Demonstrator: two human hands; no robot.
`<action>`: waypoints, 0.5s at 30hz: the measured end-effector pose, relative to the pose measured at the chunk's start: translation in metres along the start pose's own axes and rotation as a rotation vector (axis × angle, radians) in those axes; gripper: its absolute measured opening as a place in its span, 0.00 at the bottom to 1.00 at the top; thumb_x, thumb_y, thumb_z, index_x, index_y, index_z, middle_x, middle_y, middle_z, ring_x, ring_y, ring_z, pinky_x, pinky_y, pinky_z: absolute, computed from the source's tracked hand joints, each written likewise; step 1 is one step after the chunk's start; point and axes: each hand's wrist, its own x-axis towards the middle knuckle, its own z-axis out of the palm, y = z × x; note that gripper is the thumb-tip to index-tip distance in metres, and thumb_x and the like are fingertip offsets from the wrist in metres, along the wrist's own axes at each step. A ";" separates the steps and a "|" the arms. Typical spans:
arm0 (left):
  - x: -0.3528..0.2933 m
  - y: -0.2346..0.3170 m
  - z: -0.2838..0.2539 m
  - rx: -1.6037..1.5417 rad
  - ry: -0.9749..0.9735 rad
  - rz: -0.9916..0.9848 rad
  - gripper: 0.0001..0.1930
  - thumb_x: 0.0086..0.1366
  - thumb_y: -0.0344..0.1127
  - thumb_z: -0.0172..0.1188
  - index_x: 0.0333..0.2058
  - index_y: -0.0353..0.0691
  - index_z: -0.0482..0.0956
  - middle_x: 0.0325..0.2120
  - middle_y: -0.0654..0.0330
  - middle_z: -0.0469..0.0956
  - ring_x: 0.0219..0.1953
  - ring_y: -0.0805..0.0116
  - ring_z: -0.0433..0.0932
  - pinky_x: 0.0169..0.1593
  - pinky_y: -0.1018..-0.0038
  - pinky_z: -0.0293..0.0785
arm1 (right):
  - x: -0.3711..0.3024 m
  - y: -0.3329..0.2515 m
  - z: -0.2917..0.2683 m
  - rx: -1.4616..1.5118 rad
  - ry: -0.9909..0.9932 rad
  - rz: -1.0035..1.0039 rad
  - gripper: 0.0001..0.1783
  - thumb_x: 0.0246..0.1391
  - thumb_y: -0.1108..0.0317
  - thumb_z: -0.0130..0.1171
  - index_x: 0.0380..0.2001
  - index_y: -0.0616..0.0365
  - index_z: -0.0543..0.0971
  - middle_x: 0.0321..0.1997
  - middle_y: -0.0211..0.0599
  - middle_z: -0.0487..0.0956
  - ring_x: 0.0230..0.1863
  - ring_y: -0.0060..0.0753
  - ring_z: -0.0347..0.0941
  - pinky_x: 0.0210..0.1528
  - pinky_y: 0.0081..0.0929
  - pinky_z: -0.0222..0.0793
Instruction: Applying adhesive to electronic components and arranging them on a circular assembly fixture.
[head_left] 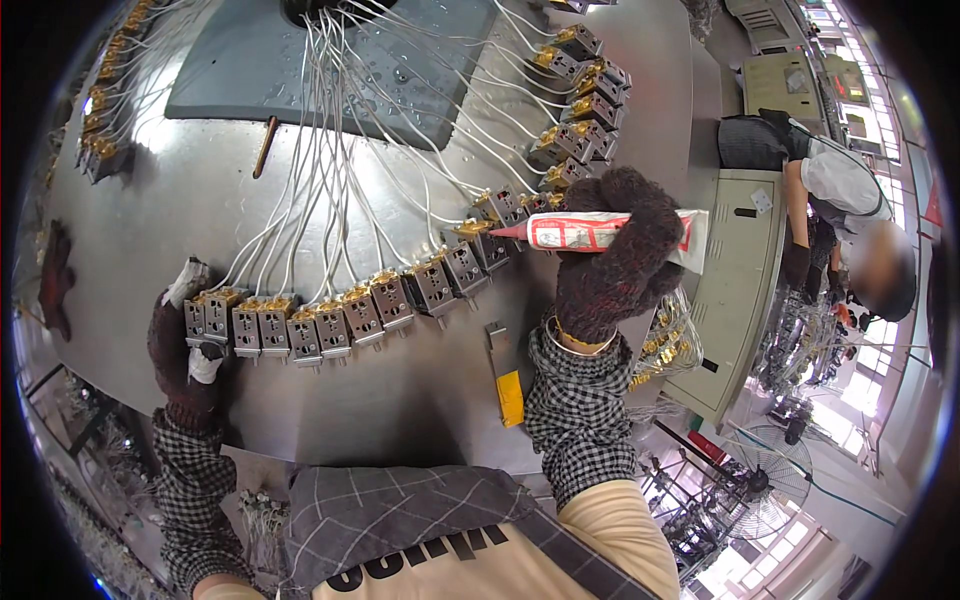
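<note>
My left hand (178,352), in a dark knitted glove with white-wrapped fingertips, pinches the left end metal block (195,318) of a curved row. Its thumb and finger lie on opposite sides of the block. In my gloved right hand (610,270) is a white and red squeeze tube (578,232), held level with its red-brown nozzle (512,231) pointing left. The nozzle tip is at the brass-topped end of a metal block (482,245) in the row; whether they touch I cannot tell. White wires (335,190) run from the blocks to the far side.
More wired blocks (590,105) curve up the right side, others (105,155) stand far left. A grey board (230,80) with droplets lies at the back. A yellow-ended metal tool (508,395), a copper-coloured rod (266,147) and a dark glove (56,280) lie about. Another person (840,185) works at right.
</note>
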 end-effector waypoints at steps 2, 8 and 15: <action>0.000 0.000 0.000 -0.003 -0.001 0.007 0.43 0.64 0.66 0.54 0.60 0.29 0.66 0.55 0.49 0.72 0.55 0.56 0.74 0.58 0.61 0.71 | -0.001 0.002 0.000 -0.035 -0.045 -0.051 0.26 0.67 0.50 0.47 0.44 0.67 0.75 0.42 0.52 0.78 0.32 0.46 0.79 0.35 0.46 0.82; 0.001 -0.005 -0.002 0.023 -0.004 0.012 0.44 0.62 0.67 0.56 0.60 0.29 0.66 0.54 0.49 0.72 0.56 0.57 0.74 0.58 0.61 0.71 | -0.009 0.016 -0.007 0.376 0.125 0.027 0.21 0.66 0.54 0.49 0.47 0.61 0.75 0.42 0.52 0.79 0.37 0.45 0.79 0.33 0.37 0.81; 0.001 0.000 -0.001 -0.017 -0.008 -0.019 0.44 0.60 0.66 0.58 0.60 0.30 0.66 0.54 0.51 0.73 0.55 0.58 0.74 0.58 0.62 0.71 | -0.020 0.004 0.004 0.446 0.099 0.190 0.22 0.63 0.54 0.54 0.42 0.66 0.77 0.40 0.51 0.80 0.30 0.42 0.78 0.31 0.39 0.79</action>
